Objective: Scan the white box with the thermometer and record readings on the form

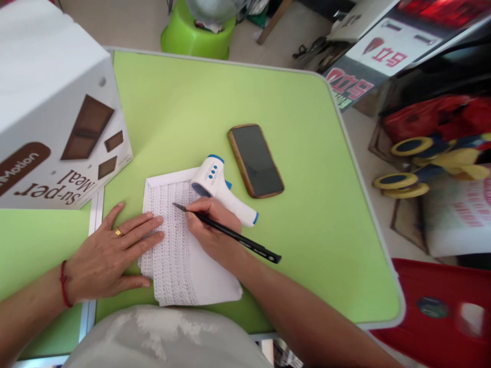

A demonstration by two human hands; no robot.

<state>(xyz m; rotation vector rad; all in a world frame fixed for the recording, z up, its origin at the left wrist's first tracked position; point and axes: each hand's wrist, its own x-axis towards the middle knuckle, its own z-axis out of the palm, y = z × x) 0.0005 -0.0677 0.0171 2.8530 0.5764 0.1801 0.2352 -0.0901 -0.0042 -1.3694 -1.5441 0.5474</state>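
Note:
My right hand grips a black pen, its tip touching or just over a sheet of paper covered in rows of small handwriting. Flat on the sheet's left side lies my left hand, fingers spread, with a gold ring and a red wrist cord. A white and blue infrared thermometer rests across the paper's upper right, partly behind my right hand. Beyond it a phone in a brown case lies with its dark screen up.
A large white carton with chocolate pictures stands at the left of the green table. Behind the table is a green stool. On the right are a red stool and a yellow and blue wheeled toy.

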